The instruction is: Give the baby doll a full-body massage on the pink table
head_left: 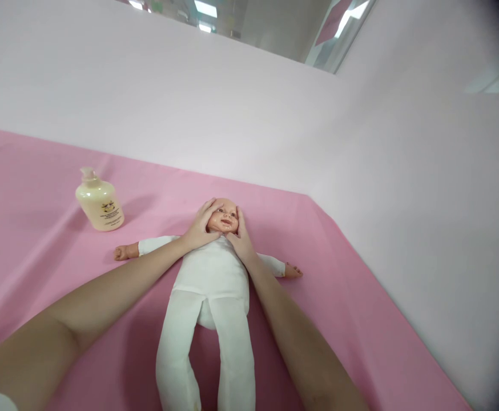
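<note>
Wall (425, 200): plain pale surface, rising behind and to the right of the bench.
Bench (361, 319): covered by a pink cloth; carries every item listed below.
Doll (213, 279): lies face up at the bench centre, in a white suit, arms spread to both sides, legs pointing toward the camera.
Bottle (99, 202): cream-coloured pump bottle, upright, well apart from the doll, on its left.
Left hand (200, 224): released, fingers spread, palm flat against the left side of the doll's head.
Right hand (241, 235): released, fingers straight, resting against the right side of the doll's head.
</note>
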`<state>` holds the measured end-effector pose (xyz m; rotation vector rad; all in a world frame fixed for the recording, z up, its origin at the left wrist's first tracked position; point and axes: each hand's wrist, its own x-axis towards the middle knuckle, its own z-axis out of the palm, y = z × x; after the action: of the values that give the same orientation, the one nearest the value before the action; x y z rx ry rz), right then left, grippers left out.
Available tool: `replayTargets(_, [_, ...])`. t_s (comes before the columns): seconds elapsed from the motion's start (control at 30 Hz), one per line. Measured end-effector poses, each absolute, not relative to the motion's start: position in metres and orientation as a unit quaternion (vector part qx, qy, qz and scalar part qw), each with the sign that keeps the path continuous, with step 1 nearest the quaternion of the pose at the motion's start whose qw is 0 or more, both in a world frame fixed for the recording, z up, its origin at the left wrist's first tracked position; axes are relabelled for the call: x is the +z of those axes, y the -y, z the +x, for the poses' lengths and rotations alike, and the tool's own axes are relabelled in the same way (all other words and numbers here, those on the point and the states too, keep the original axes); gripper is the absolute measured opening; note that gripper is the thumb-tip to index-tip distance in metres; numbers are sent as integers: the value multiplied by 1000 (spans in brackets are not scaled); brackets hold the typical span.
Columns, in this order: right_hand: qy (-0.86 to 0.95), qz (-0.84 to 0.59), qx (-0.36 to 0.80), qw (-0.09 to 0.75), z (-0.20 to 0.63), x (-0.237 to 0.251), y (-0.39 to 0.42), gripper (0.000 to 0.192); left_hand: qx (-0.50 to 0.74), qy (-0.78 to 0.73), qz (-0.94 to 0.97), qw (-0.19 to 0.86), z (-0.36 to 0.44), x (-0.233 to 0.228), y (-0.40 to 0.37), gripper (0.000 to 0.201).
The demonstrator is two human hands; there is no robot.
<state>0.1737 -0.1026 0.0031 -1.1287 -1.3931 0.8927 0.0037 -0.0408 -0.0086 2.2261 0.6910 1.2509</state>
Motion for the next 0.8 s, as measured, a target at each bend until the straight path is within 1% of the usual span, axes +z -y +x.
replayTargets(0.37, [587, -474, 378, 536, 174, 5, 105, 101, 463, -246, 812, 256, 4, -9, 40, 78])
replayTargets(0.8, [596, -487, 348, 535, 175, 1, 103, 93, 463, -232, 815, 260, 2, -7, 40, 74])
